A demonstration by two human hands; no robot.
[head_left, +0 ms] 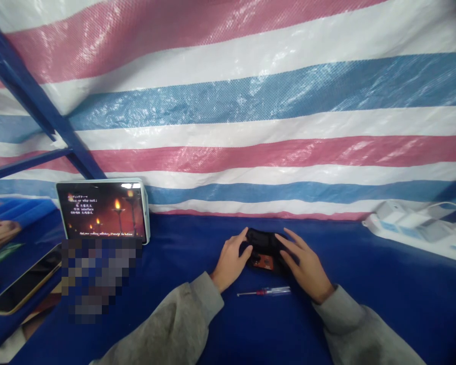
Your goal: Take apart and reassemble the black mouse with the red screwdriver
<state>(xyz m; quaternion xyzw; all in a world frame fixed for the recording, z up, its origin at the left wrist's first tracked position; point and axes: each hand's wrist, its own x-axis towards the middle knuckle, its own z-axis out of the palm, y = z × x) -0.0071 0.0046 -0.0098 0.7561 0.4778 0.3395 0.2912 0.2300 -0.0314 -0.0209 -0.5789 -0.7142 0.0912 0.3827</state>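
Note:
A black game controller (265, 240) lies opened on the blue tabletop in front of me, its dark shell piece tilted at the back. Below that piece an orange-red circuit board (265, 262) shows. My left hand (231, 258) grips the left end of the shell between thumb and fingers. At the right end my right hand (302, 263) holds the shell, thumb and forefinger against it, with other fingers raised and spread. Nearer to me, a small screwdriver (264, 292) with a clear handle and red collar lies flat, touched by neither hand.
A tablet (102, 210) playing a video stands at the left. Beside it lies a phone (25, 281), and another person's hand (2, 235) is at the far left edge. A white power strip (414, 233) with plugs and a cable sits at the right. Striped sheeting (251, 101) hangs behind the table.

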